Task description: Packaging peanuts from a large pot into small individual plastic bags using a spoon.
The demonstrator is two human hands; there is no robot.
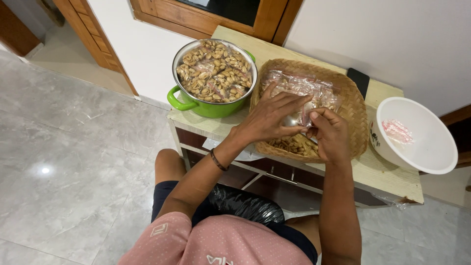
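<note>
While both hands work over the round woven bamboo tray (354,105), the step in hand looks like sealing or closing a small clear plastic packet of peanuts (305,114). Left hand (271,118) lies flat across the packet, fingers spread, pressing it down, not closed around anything. Right hand (329,131) has its grip pinched shut on the packet's edge between thumb and forefinger. The packet sits inside the tray, between the two hands; more clear filled packets (299,84) lie at the tray's far side, and loose peanuts (293,145) show at the near rim under the hands. Tray rests on a pale wooden surface (387,172) against the wall. Left of the tray, touching or just beside it, a green metal pot with handles (200,106) is heaped with packed peanut bags. Right of the tray, a white plastic bowl (426,147) holds a small pinkish bundle, too small to tell what. A dark flat object (361,78) lies behind the tray. Judgement: the next move calls for a steady pinch on the edge so the contents don't spill.
</note>
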